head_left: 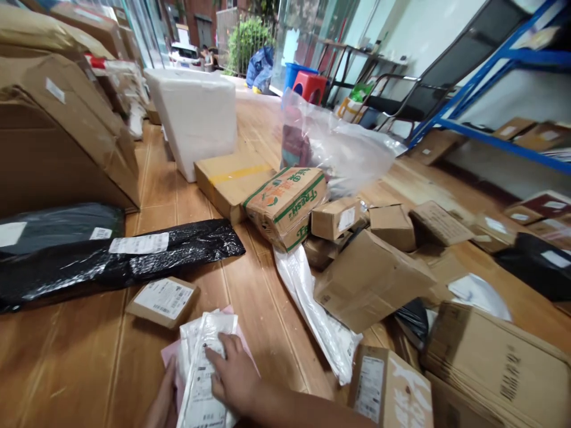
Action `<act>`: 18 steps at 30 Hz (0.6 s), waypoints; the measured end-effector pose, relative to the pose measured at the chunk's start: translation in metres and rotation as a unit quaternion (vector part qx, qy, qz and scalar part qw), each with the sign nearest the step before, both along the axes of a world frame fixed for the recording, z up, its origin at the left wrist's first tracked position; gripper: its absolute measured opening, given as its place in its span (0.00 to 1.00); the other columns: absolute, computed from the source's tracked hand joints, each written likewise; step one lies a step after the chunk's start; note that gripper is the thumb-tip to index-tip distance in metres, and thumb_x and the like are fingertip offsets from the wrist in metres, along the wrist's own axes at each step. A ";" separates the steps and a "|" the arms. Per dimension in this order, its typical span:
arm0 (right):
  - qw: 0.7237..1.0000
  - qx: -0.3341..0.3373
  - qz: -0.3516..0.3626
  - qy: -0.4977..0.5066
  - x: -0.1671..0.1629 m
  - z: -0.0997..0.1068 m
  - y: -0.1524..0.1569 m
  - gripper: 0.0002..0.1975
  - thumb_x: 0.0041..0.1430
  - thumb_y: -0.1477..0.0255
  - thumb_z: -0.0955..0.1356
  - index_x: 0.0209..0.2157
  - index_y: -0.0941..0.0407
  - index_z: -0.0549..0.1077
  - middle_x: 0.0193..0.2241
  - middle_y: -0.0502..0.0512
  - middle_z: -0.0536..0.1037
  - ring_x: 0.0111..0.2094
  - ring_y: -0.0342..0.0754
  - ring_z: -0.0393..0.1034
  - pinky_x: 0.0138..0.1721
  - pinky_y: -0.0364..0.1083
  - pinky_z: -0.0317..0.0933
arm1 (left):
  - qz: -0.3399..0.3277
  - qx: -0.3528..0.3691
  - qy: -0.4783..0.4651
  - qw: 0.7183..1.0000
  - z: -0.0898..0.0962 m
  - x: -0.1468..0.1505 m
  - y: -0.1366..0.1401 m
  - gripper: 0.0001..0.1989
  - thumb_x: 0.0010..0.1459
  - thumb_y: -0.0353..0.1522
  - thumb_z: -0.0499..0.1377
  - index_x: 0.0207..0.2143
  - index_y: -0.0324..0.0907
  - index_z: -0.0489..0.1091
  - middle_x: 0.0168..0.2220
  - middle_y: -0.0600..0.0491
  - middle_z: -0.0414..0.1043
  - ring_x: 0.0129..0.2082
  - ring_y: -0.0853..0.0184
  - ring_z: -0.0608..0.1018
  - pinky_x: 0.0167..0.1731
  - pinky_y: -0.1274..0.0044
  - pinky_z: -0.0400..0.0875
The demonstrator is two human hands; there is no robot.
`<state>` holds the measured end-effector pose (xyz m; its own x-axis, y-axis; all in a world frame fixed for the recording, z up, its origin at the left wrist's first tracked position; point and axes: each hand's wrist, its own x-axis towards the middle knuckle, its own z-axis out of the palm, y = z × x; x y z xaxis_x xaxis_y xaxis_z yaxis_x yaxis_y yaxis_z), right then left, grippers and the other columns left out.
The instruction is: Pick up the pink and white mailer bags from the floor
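Your right hand [234,374] lay flat and open on top of a white plastic mailer [203,368], fingers spread across its printed label, pressing it down rather than gripping it. Your left hand [163,404] showed only partly at the bottom edge, touching the left side of the same stack; you could not tell whether it was gripping or just resting there. The mailer sat on a pink envelope [172,353], low in the view, right in front of you on the wooden floor [66,356].

Just beyond the stack lay a small flat cardboard parcel [163,301] with a white label. Behind that stretched a long black plastic bag [120,261], labelled too, and a second dark bag [57,226] lay above it at the left. A large brown carton [57,131] leaned at the far left.

To your right a heap of small cardboard boxes [370,273] was piled loosely, with a green-printed box [285,205] at its near end and a long white mailer [319,315] trailing out from under them. A white foam box [194,116] stood further back, and a clear plastic bag [339,148] rose beside it.
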<state>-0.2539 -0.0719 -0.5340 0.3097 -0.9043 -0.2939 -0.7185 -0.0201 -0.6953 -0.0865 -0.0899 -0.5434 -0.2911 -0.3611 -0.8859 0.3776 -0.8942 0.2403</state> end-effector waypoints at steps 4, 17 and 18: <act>0.992 0.015 -0.008 -0.127 -0.023 -0.003 0.005 0.37 0.57 0.68 0.66 0.66 0.61 0.53 0.68 0.65 0.51 0.68 0.55 0.45 0.68 0.52 0.47 | -0.056 -0.092 -0.162 0.981 -0.029 -0.001 -0.003 0.39 0.31 0.36 0.76 0.47 0.39 0.66 0.33 0.43 0.80 0.41 0.43 0.80 0.41 0.61 0.77; 0.789 0.125 -0.566 0.203 -0.194 0.025 0.045 0.28 0.64 0.63 0.58 0.52 0.73 0.68 0.51 0.83 0.68 0.55 0.72 0.62 0.55 0.64 0.55 | -0.154 -0.113 -0.139 0.972 0.026 -0.015 -0.022 0.25 0.41 0.40 0.71 0.41 0.42 0.69 0.37 0.44 0.80 0.41 0.48 0.81 0.43 0.61 0.78; 0.804 0.137 -0.546 0.193 -0.187 0.023 0.051 0.27 0.64 0.62 0.59 0.52 0.70 0.69 0.51 0.79 0.69 0.55 0.70 0.63 0.56 0.62 0.56 | -0.159 -0.144 -0.186 0.959 0.019 -0.016 -0.026 0.26 0.39 0.39 0.71 0.40 0.41 0.68 0.35 0.43 0.80 0.39 0.47 0.81 0.41 0.61 0.79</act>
